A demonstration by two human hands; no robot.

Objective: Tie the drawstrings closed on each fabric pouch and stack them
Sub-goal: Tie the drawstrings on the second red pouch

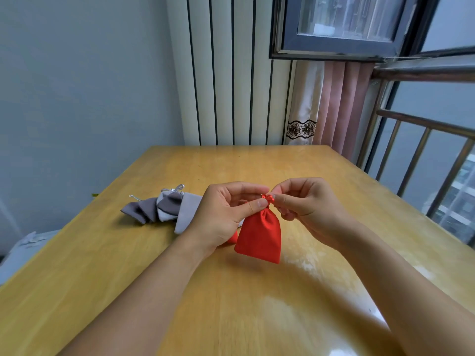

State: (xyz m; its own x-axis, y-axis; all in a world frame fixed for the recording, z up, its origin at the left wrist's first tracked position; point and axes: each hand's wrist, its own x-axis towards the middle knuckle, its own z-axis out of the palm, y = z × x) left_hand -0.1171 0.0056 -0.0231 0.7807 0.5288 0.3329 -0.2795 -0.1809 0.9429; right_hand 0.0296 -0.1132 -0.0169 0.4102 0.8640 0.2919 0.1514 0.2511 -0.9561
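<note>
A red fabric pouch (pixel 259 233) hangs just above the wooden table (pixel 257 291), its neck gathered tight. My left hand (pixel 226 214) pinches the red drawstring (pixel 268 197) at the neck from the left. My right hand (pixel 308 204) pinches the same knot from the right. A second scrap of red fabric (pixel 233 238) peeks out below my left hand. Left of my hands lie grey pouches: a dark grey one (pixel 140 210) and a light grey one (pixel 183 211), overlapping, with silver drawstrings (pixel 176 188) tied in a bow.
The table's left edge drops toward a grey cloth-covered surface (pixel 23 253). A white radiator (pixel 226 73), curtains (pixel 331 104) and a window (pixel 341 24) stand behind the table. A metal railing (pixel 421 160) runs along the right side.
</note>
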